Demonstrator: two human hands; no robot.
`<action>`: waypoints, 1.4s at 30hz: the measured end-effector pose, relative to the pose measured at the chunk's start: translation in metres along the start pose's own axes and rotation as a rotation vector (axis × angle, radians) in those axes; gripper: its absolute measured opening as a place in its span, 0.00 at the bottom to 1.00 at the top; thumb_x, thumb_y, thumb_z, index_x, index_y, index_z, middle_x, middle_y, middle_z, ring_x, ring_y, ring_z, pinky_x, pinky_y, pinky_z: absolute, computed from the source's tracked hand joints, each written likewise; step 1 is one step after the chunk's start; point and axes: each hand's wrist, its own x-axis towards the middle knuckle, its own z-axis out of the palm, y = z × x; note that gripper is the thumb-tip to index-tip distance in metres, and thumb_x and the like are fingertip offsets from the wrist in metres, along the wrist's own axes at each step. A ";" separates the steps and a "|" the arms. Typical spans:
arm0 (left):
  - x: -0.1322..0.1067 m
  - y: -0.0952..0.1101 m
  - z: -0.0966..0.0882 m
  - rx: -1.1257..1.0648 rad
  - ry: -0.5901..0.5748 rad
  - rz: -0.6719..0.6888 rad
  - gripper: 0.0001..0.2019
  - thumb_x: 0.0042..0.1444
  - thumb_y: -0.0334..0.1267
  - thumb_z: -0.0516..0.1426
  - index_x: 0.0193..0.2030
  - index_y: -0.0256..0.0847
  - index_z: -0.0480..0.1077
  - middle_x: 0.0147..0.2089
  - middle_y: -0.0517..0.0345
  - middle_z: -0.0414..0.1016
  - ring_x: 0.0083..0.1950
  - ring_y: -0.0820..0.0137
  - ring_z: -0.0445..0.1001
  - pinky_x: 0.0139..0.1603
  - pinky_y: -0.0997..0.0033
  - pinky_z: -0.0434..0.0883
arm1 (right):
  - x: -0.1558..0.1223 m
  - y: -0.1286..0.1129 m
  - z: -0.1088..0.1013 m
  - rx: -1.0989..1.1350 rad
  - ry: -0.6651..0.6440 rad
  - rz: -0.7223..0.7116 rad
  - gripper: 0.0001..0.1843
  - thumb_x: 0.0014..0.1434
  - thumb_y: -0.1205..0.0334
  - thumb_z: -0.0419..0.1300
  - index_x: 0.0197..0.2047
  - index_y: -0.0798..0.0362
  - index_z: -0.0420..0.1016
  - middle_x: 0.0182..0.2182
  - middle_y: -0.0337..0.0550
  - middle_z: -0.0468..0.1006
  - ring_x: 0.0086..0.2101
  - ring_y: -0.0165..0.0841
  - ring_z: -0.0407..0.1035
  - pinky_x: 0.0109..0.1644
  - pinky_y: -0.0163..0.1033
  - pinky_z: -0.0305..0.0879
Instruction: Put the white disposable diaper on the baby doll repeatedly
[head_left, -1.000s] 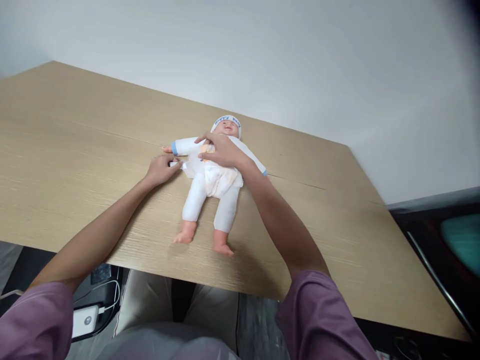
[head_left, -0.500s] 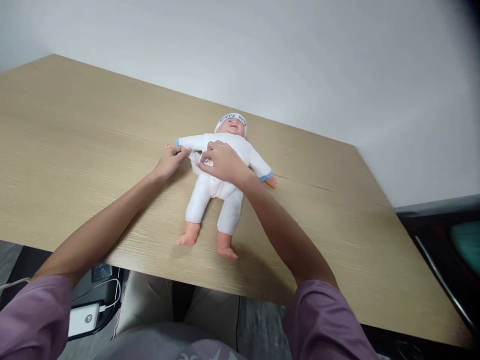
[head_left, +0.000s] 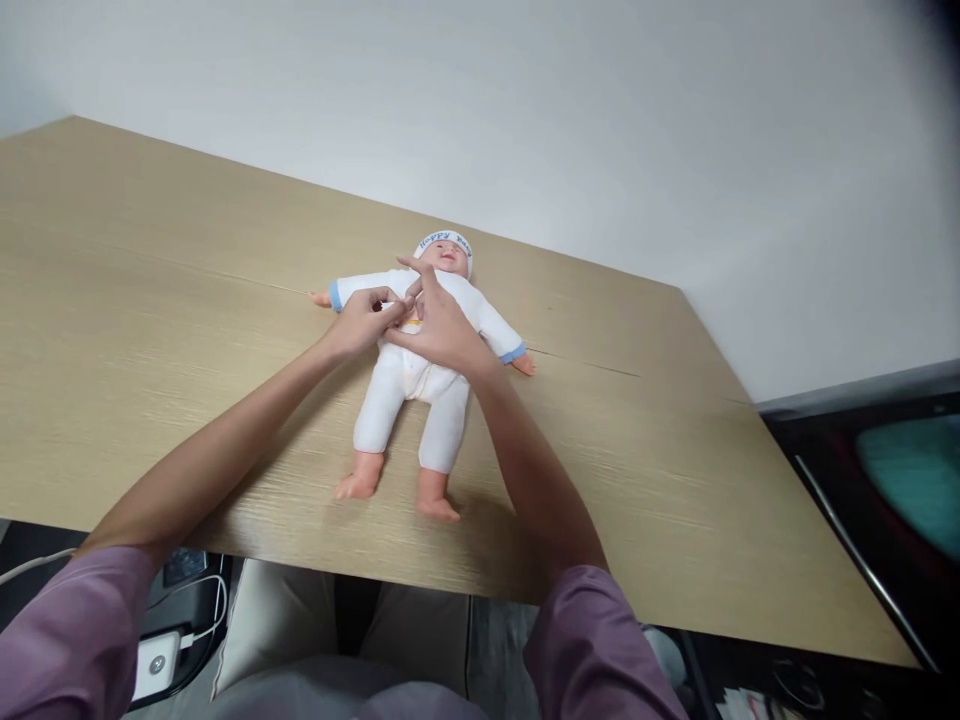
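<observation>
A baby doll (head_left: pixel 450 410) lies face up on the table, head away from me, in white clothes with blue cuffs and a lettered white cap (head_left: pixel 442 240). Around its hips is a white diaper (head_left: pixel 416 375), with a yellow strip showing at the waist. My left hand (head_left: pixel 367 320) is closed in a pinch at the doll's belly, on what looks like the diaper's side tab, mostly hidden by the fingers. My right hand (head_left: pixel 439 325) rests over the belly, fingers spread, one raised, others touching the left fingertips.
The wooden table (head_left: pixel 187 320) runs back to a pale wall (head_left: pixel 525 120). Below its front edge on the left is a white power bank (head_left: pixel 156 665) with a cable. A dark object with a teal panel (head_left: pixel 915 480) stands to the right.
My left hand has moved right, from beside the doll's waist onto its belly, bringing the white flap in. My right hand's fingers have spread. The view has shifted slightly.
</observation>
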 end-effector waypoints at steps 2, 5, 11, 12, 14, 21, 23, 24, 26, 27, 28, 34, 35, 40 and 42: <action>0.003 0.000 -0.004 0.029 0.016 0.015 0.22 0.64 0.58 0.64 0.30 0.40 0.73 0.31 0.55 0.75 0.32 0.69 0.65 0.38 0.64 0.60 | -0.012 0.002 -0.015 -0.035 0.038 -0.001 0.47 0.65 0.50 0.74 0.82 0.45 0.63 0.57 0.48 0.80 0.48 0.43 0.73 0.61 0.51 0.75; 0.007 0.001 -0.003 0.060 0.009 0.037 0.24 0.65 0.58 0.64 0.29 0.40 0.74 0.31 0.55 0.75 0.33 0.68 0.65 0.38 0.64 0.60 | -0.029 0.010 -0.029 -0.086 0.132 0.072 0.39 0.65 0.45 0.76 0.74 0.45 0.71 0.51 0.46 0.79 0.47 0.45 0.72 0.59 0.52 0.74; 0.010 0.001 0.018 0.037 -0.039 0.005 0.29 0.66 0.65 0.66 0.30 0.40 0.71 0.30 0.56 0.71 0.34 0.68 0.65 0.37 0.65 0.60 | -0.037 0.025 -0.014 0.069 0.093 0.147 0.38 0.70 0.42 0.73 0.74 0.50 0.68 0.35 0.34 0.70 0.37 0.38 0.70 0.53 0.47 0.73; 0.009 -0.001 0.019 0.033 -0.047 0.013 0.31 0.68 0.68 0.64 0.31 0.40 0.72 0.31 0.56 0.71 0.34 0.67 0.65 0.38 0.65 0.60 | -0.036 0.025 -0.011 0.063 0.100 0.141 0.40 0.70 0.42 0.72 0.76 0.49 0.67 0.35 0.33 0.70 0.37 0.38 0.70 0.53 0.47 0.73; 0.009 -0.005 0.016 0.011 -0.071 0.041 0.35 0.72 0.73 0.58 0.34 0.39 0.75 0.32 0.55 0.71 0.35 0.66 0.66 0.39 0.64 0.63 | -0.033 0.025 -0.008 0.044 0.109 0.139 0.40 0.71 0.41 0.72 0.77 0.48 0.66 0.35 0.33 0.71 0.36 0.38 0.71 0.52 0.47 0.73; 0.009 -0.026 -0.004 -0.115 -0.203 0.058 0.26 0.69 0.64 0.69 0.56 0.43 0.79 0.41 0.55 0.74 0.39 0.66 0.70 0.39 0.68 0.64 | -0.030 0.018 -0.006 0.022 0.143 0.151 0.26 0.78 0.49 0.65 0.71 0.54 0.74 0.34 0.35 0.75 0.39 0.38 0.74 0.53 0.46 0.71; 0.009 -0.029 -0.004 -0.121 -0.187 0.062 0.25 0.68 0.60 0.71 0.60 0.44 0.78 0.40 0.57 0.72 0.36 0.68 0.68 0.38 0.68 0.63 | -0.030 0.017 -0.004 0.016 0.149 0.163 0.22 0.78 0.56 0.64 0.70 0.52 0.74 0.37 0.37 0.78 0.41 0.38 0.74 0.55 0.46 0.71; 0.009 -0.031 -0.003 -0.103 -0.161 0.076 0.25 0.67 0.58 0.71 0.61 0.44 0.77 0.41 0.58 0.72 0.36 0.69 0.67 0.39 0.68 0.64 | -0.029 0.017 -0.003 0.012 0.151 0.169 0.21 0.78 0.58 0.64 0.70 0.51 0.75 0.38 0.38 0.79 0.43 0.38 0.74 0.56 0.46 0.71; 0.010 -0.034 -0.001 -0.043 -0.095 0.115 0.25 0.66 0.55 0.72 0.62 0.44 0.76 0.48 0.55 0.74 0.37 0.70 0.67 0.42 0.68 0.67 | -0.029 0.016 -0.001 -0.009 0.163 0.181 0.20 0.77 0.62 0.63 0.69 0.49 0.75 0.39 0.38 0.79 0.44 0.39 0.75 0.56 0.46 0.70; 0.010 -0.036 0.000 -0.008 -0.062 0.130 0.25 0.66 0.54 0.72 0.62 0.44 0.75 0.53 0.53 0.75 0.39 0.70 0.68 0.45 0.68 0.68 | -0.029 0.016 0.000 -0.024 0.172 0.187 0.20 0.76 0.64 0.62 0.68 0.49 0.76 0.39 0.37 0.79 0.44 0.39 0.75 0.56 0.45 0.70; 0.010 -0.038 0.001 0.025 -0.035 0.139 0.25 0.66 0.53 0.72 0.62 0.44 0.75 0.57 0.51 0.75 0.41 0.70 0.69 0.47 0.67 0.70 | -0.029 0.016 0.001 -0.037 0.180 0.193 0.20 0.76 0.65 0.61 0.68 0.50 0.76 0.38 0.37 0.78 0.43 0.38 0.75 0.55 0.45 0.70; 0.015 -0.053 -0.001 0.063 -0.005 0.091 0.19 0.67 0.50 0.71 0.55 0.42 0.75 0.54 0.51 0.73 0.43 0.69 0.69 0.49 0.65 0.71 | -0.028 0.021 0.007 -0.078 0.207 0.173 0.21 0.74 0.67 0.60 0.67 0.53 0.78 0.40 0.40 0.79 0.41 0.38 0.72 0.54 0.45 0.70; 0.017 -0.055 -0.001 0.060 -0.010 0.090 0.18 0.68 0.51 0.71 0.53 0.42 0.74 0.53 0.52 0.73 0.43 0.68 0.69 0.49 0.66 0.71 | -0.028 0.023 0.009 -0.082 0.211 0.163 0.21 0.73 0.67 0.60 0.67 0.52 0.78 0.40 0.40 0.80 0.41 0.38 0.73 0.54 0.45 0.71; 0.016 -0.051 0.007 0.146 0.155 0.140 0.16 0.75 0.53 0.66 0.49 0.43 0.72 0.48 0.53 0.74 0.44 0.65 0.71 0.50 0.62 0.70 | -0.031 0.017 0.007 -0.145 0.282 0.113 0.22 0.71 0.70 0.57 0.64 0.49 0.79 0.41 0.42 0.80 0.45 0.42 0.74 0.57 0.48 0.72; 0.003 -0.035 0.015 0.203 0.312 0.180 0.16 0.78 0.55 0.62 0.52 0.44 0.71 0.53 0.50 0.75 0.46 0.64 0.72 0.52 0.59 0.71 | -0.042 0.002 0.002 -0.199 0.348 0.082 0.20 0.72 0.70 0.57 0.61 0.48 0.80 0.41 0.44 0.80 0.47 0.44 0.73 0.60 0.51 0.72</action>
